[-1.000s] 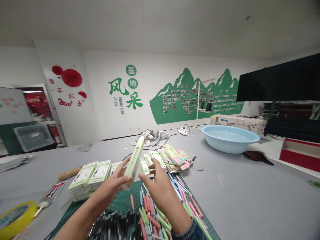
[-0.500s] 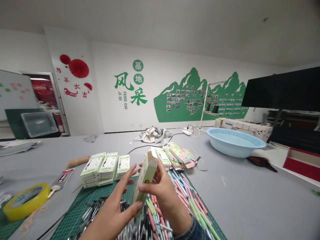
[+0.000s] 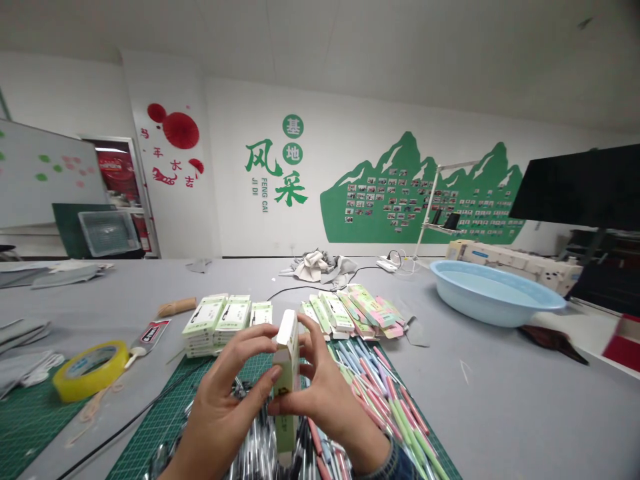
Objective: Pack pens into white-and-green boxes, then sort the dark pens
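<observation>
Upright in front of me is a slim pale-green and white cardboard box [image 3: 286,373], its narrow side facing me and its white top end shut or folded over. My right hand [image 3: 327,400] grips it from the right, thumb across the near side and fingers behind. From the left, my left hand [image 3: 225,390] pinches it near the top with thumb and fingertips. Below both hands lie black and clear pens [image 3: 253,443], partly hidden by them. Coloured pens [image 3: 385,393] in pink, blue and green spread to the right on a green cutting mat [image 3: 145,437].
Stacked white-green boxes [image 3: 205,317] stand left; more boxes [image 3: 335,313] and pink-green cartons [image 3: 370,307] lie right of centre. Yellow tape [image 3: 93,370], a glue tube [image 3: 150,337], a cloth heap [image 3: 320,267] and a blue basin [image 3: 493,293] are on the table. A black cable crosses the mat.
The box has passed from my left hand into my right and turned upright. Its end looked open half a second ago and now appears covered. My view has swung left.
</observation>
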`<state>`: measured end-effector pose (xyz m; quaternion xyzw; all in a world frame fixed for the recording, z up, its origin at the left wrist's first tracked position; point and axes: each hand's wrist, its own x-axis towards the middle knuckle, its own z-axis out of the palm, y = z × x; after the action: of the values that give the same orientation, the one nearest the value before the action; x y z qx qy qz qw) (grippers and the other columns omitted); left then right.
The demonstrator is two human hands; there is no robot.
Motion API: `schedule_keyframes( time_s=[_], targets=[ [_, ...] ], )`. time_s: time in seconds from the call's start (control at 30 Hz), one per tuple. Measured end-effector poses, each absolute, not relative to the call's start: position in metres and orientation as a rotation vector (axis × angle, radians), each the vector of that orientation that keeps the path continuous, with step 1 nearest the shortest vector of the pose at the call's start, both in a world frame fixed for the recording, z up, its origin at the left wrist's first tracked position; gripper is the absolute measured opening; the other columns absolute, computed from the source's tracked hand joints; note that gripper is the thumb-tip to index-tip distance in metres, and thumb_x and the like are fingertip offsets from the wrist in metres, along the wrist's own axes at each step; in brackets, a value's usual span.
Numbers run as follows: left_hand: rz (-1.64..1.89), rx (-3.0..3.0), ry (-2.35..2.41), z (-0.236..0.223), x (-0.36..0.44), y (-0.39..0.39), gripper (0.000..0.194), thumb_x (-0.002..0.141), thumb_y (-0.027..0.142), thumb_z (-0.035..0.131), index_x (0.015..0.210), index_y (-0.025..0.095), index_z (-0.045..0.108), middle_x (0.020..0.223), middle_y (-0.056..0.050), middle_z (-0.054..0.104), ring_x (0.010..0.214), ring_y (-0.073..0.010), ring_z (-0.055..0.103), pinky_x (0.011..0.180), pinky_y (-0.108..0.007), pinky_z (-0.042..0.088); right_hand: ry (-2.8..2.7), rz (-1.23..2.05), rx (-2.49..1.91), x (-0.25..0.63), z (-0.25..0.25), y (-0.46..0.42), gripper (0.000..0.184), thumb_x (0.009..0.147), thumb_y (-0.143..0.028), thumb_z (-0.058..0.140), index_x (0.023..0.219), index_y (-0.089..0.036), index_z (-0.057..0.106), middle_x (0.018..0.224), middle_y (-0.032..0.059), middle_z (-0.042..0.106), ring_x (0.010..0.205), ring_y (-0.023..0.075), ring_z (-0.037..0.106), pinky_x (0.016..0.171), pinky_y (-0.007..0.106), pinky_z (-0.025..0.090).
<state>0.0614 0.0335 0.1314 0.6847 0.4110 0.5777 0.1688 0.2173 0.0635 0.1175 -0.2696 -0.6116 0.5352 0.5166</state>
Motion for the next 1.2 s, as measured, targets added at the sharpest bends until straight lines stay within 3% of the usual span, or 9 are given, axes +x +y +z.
schedule_keyframes(
  time_s=[0.13,0.43,0.63,0.8,1.03,1.2],
  targets=[
    [1.719,2.017,1.166,0.131,0.060,0.032,0.017,0.084,0.024,0.059,0.100,0.029,0.061,0.123,-0.004,0.057,0.118,-0.0234,0.051,0.101,-0.037,0.042,-1.480,1.318,-0.607,0.217,0.118,0.063,0.107,0.046,-0.016,0.089,0.133,-0.033,0.030,0.113,0.0017,0.058,0.103,0.0245,0.059,0.086,0.040,0.047],
    [1.490,2.201,1.302,0.132,0.056,0.035,0.013,0.085,0.028,0.057,0.095,0.028,0.065,0.121,-0.003,0.060,0.115,-0.0248,0.053,0.099,-0.037,0.043,-1.420,1.342,-0.626,0.219,0.118,0.065,0.104,0.043,-0.013,0.088,0.129,-0.031,0.032,0.112,0.0012,0.058,0.104,0.0244,0.058,0.087,0.039,0.046],
    [1.439,1.984,1.188,0.132,0.059,0.037,0.013,0.087,0.032,0.053,0.091,0.025,0.063,0.140,-0.005,0.048,0.129,-0.0270,0.043,0.105,-0.040,0.038,-1.344,1.507,-0.532,0.218,0.118,0.064,0.103,0.042,-0.015,0.090,0.128,-0.032,0.036,0.114,0.0012,0.059,0.102,0.0240,0.059,0.087,0.038,0.045],
    [1.391,1.741,1.100,0.130,0.063,0.040,0.020,0.085,0.040,0.055,0.088,0.022,0.062,0.145,-0.008,0.045,0.127,-0.0283,0.048,0.101,-0.037,0.044,-1.285,1.581,-0.486,0.216,0.116,0.065,0.103,0.041,-0.012,0.090,0.127,-0.029,0.037,0.116,0.0035,0.060,0.106,0.0252,0.058,0.084,0.035,0.046],
    [1.444,1.652,1.077,0.126,0.064,0.044,0.019,0.085,0.040,0.056,0.089,0.022,0.062,0.140,-0.006,0.050,0.126,-0.0259,0.048,0.101,-0.033,0.044,-1.266,1.638,-0.469,0.215,0.118,0.061,0.098,0.045,-0.015,0.088,0.128,-0.028,0.037,0.105,0.0019,0.065,0.098,0.0240,0.061,0.077,0.033,0.047],
    [1.432,1.658,1.094,0.126,0.065,0.043,0.020,0.084,0.040,0.058,0.092,0.022,0.060,0.117,-0.005,0.064,0.110,-0.0232,0.059,0.094,-0.031,0.048,-1.234,1.671,-0.445,0.215,0.117,0.061,0.097,0.044,-0.012,0.088,0.124,-0.027,0.036,0.108,0.0029,0.065,0.101,0.0238,0.061,0.079,0.033,0.046]
  ],
)
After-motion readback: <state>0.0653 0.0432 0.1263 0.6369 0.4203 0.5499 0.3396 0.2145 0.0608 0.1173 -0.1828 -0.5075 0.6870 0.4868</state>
